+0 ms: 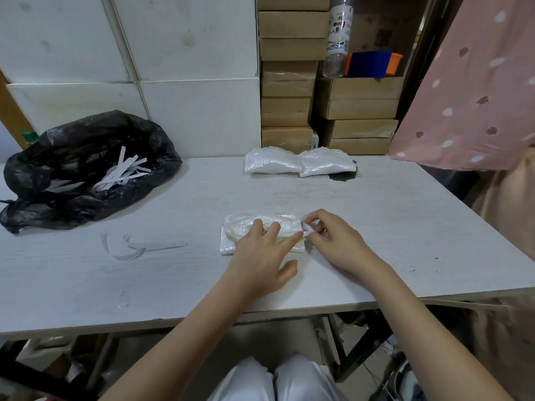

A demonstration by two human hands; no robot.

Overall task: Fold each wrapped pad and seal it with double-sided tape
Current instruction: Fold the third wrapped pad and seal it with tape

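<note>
left hand [265,250] lies flat, fingers spread, pinning the folded wrapped pad [260,231] mid-tabletop [390,215] so it can't spring open; right hand [333,238] pinches a small tape strip [306,226] at its right edge, likely sealing. finished pads [298,162] wait at the far edge.

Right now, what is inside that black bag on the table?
The black bag lies open on the table and shows a heap of white paper strips. Anything beneath the strips or deeper in its folds is covered.
</note>
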